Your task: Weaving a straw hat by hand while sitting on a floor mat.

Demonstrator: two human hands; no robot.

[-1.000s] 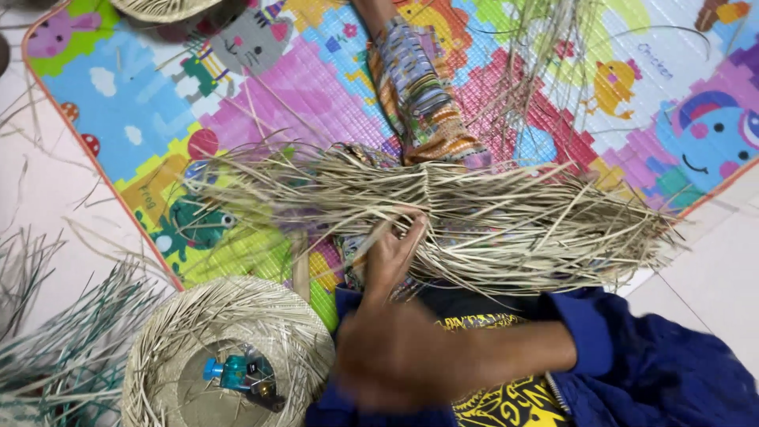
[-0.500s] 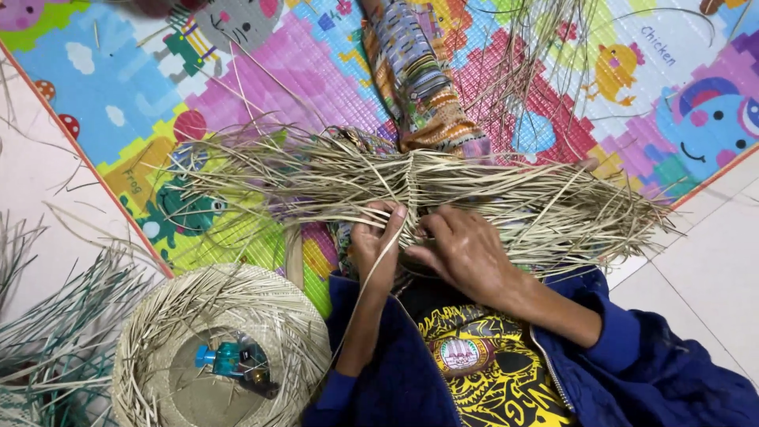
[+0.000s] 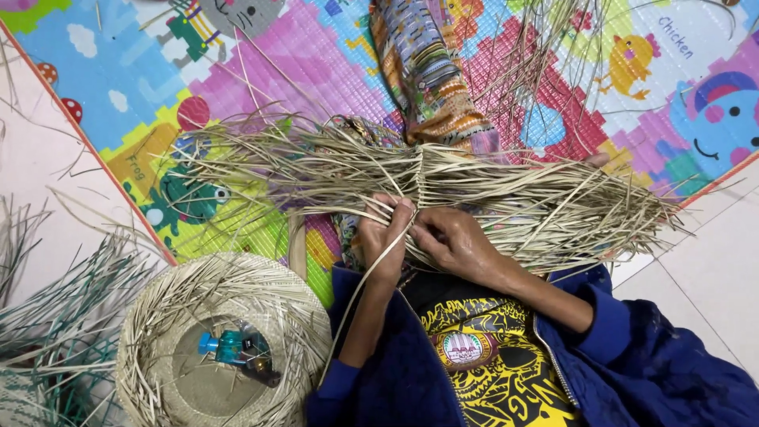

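A wide bundle of dried pale straw strips (image 3: 443,186) lies across my lap, partly woven in the middle. My left hand (image 3: 381,237) pinches a long straw strip (image 3: 365,285) that runs down past my forearm. My right hand (image 3: 455,241) grips strands at the lower edge of the weave, its fingertips next to those of the left hand. Both arms wear dark blue sleeves.
A round woven straw basket (image 3: 170,316) holding a small blue object (image 3: 221,345) sits at lower left. Green-tinted strips (image 3: 47,316) lie at far left. A colourful cartoon play mat (image 3: 261,71) covers the floor; a leg in patterned cloth (image 3: 427,71) stretches ahead.
My right hand moved from the lower centre up to the weave beside the left hand. The left hand now pinches a single strip at the weave's lower edge.
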